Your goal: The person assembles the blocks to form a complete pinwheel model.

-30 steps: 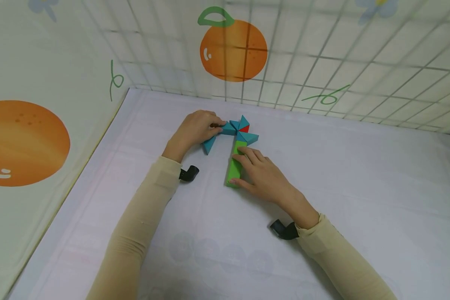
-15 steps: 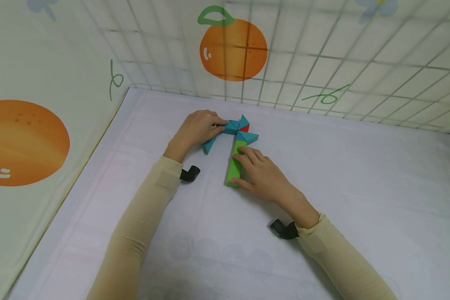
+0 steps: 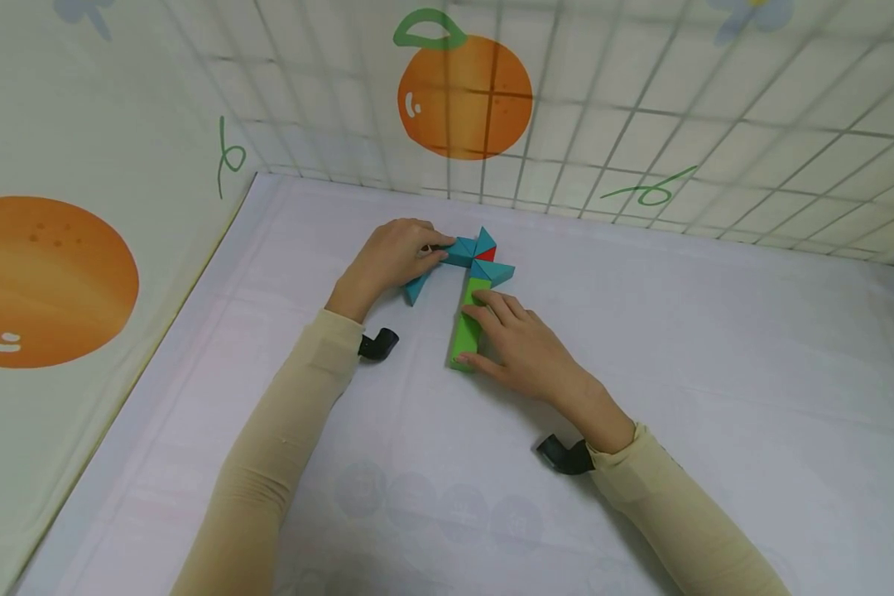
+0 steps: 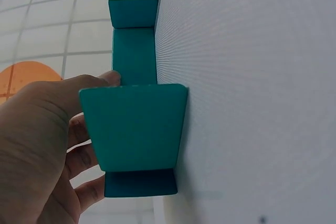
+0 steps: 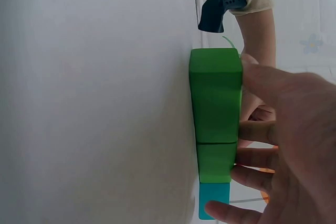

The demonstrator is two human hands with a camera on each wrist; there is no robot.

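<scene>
Teal wedge-shaped blocks [image 3: 458, 251] lie edge to edge on the white cloth, fanned around a red wedge [image 3: 486, 255]. Below them runs a straight bar of green blocks [image 3: 465, 327]. My left hand [image 3: 391, 258] pinches the left end of the teal row between thumb and index finger. Another teal wedge [image 3: 415, 290] pokes out beneath that hand, partly hidden. Seen from the left wrist, a broad teal face [image 4: 135, 128] stands close by the thumb. My right hand [image 3: 525, 348] rests along the green bar, fingers extended over its side and thumb at its near end.
The white cloth [image 3: 678, 356] spreads around the blocks. A grid-patterned wall covering with a printed orange [image 3: 465, 98] rises behind. Black wrist cameras stick out from the left sleeve [image 3: 378, 344] and the right sleeve [image 3: 564, 454].
My left hand has slid slightly right, and the gap between the left teal block and its neighbours has closed. The right hand and green bar stay put.
</scene>
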